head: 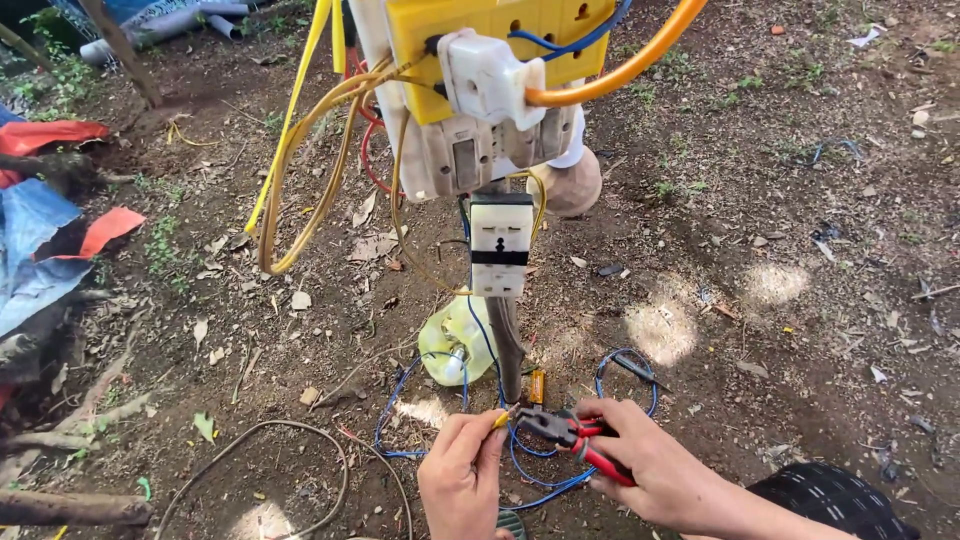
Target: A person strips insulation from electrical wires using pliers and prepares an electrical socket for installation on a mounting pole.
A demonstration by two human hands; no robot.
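Observation:
My right hand (640, 460) grips red-handled pliers (565, 432), jaws pointing left. My left hand (462, 475) pinches the end of a thin yellow-tipped wire (502, 419) right at the plier jaws. Blue wire (610, 368) loops over the dirt around both hands. Above them a post (506, 345) carries a yellow socket board (500, 40), white switch boxes (470, 155) and a hanging white socket (500, 245).
Yellow cables (290, 190) and an orange cable (620, 70) hang from the board. A yellow plastic bag (445, 340) lies at the post's foot. Blue and red tarps (45, 230) sit at the left, with sticks, leaves and a grey cable (250, 440) on bare soil.

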